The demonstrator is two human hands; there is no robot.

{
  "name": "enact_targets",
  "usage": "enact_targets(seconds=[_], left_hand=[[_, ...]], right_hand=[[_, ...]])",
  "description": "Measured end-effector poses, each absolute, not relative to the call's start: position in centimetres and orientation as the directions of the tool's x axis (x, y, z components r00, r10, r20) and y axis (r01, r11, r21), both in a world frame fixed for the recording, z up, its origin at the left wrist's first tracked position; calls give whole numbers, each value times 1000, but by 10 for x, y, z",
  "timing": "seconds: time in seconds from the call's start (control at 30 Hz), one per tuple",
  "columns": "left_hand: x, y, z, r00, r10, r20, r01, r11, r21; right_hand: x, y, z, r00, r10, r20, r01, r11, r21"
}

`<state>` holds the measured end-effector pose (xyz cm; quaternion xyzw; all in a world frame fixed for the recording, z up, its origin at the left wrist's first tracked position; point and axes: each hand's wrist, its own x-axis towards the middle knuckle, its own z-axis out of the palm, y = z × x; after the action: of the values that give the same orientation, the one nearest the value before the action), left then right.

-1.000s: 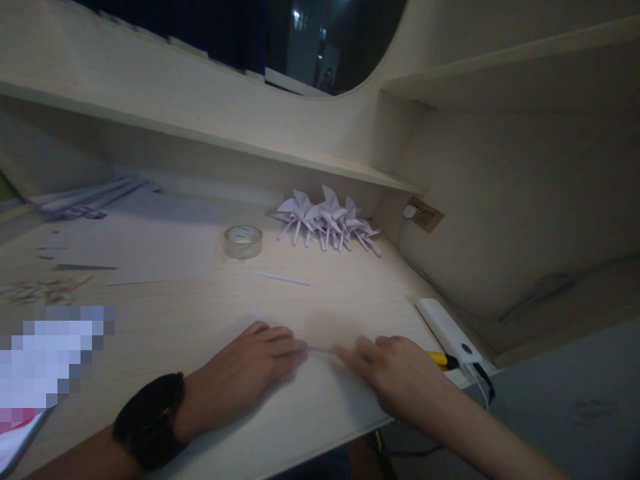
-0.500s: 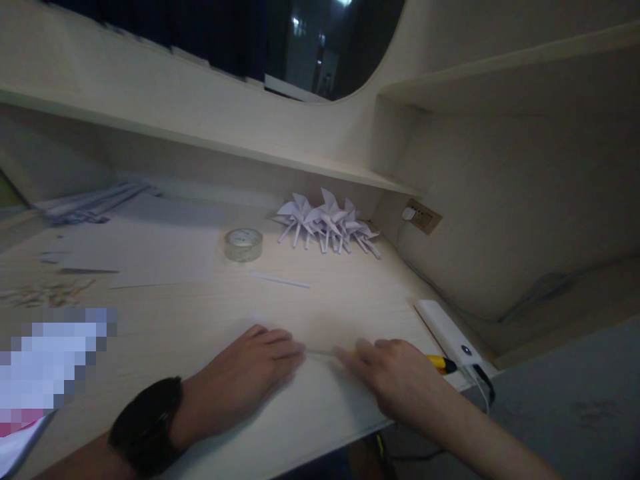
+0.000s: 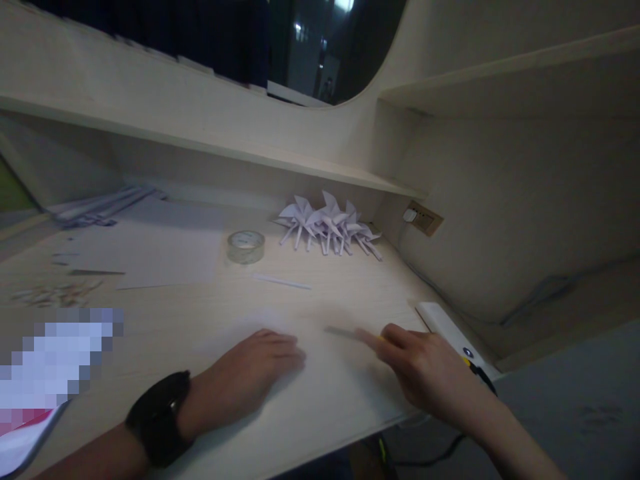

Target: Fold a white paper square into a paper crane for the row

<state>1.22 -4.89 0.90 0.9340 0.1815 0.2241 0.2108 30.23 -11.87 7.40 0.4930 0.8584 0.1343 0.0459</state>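
Observation:
My left hand, with a black watch on its wrist, lies flat on the desk with fingers stretched out. Under and just beyond its fingers is a faint white paper sheet, mostly covered and hard to make out. My right hand is closed around a yellow utility knife; the blade points left, slightly blurred, and a yellow end shows behind the fist. Ahead of both hands a thin white paper stick rests on the desk.
A clear tape roll sits beside white paper sheets. Several paper pinwheels are bunched at the back, near a wall socket. A white power strip lies at right. Small scraps and a pixelated item are at left.
My right hand has moved right, away from the left hand, carrying the knife, whose blade now shows clear of the left fingers. The left hand stays nearly in place.

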Motion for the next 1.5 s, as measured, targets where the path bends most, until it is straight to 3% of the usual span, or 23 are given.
enact_targets(seconds=[0.1, 0.17, 0.27, 0.37, 0.47, 0.63, 0.7, 0.87, 1.1, 1.23, 1.5], left_hand=[[11, -45, 6, 827, 453, 333, 227, -810, 541], [12, -42, 4, 784, 525, 331, 299, -786, 541], [16, -40, 4, 644, 694, 321, 556, -713, 428], [19, -43, 6, 567, 770, 292, 723, -635, 272], [13, -42, 8, 627, 739, 248, 696, -674, 248], [-11, -27, 11, 794, 578, 189, 477, -785, 395], [-16, -22, 9, 784, 578, 225, 460, -785, 415], [-7, -26, -4, 705, 608, 365, 518, -793, 320], [1, -41, -21, 757, 565, 330, 516, -825, 229], [-3, -40, -19, 761, 577, 296, 506, -814, 286], [-17, -25, -12, 816, 530, 231, 349, -770, 534]], right_hand=[[308, -119, 70, -505, 861, 65, 842, 474, 259], [308, -117, 67, -507, 859, 70, 846, 480, 234], [307, -111, 62, -497, 862, 102, 862, 478, 169], [304, -100, 59, -485, 865, 130, 875, 478, 79], [300, -86, 56, -483, 860, 163, 871, 492, -12], [288, -61, 53, -511, 836, 199, 835, 538, -118], [283, -55, 50, -516, 833, 198, 829, 544, -129], [278, -49, 40, -548, 821, 161, 824, 563, -63], [282, -60, 38, -554, 829, 78, 832, 547, 90], [283, -68, 37, -597, 801, 54, 800, 587, 126], [285, -76, 34, -636, 771, 37, 768, 628, 130]])
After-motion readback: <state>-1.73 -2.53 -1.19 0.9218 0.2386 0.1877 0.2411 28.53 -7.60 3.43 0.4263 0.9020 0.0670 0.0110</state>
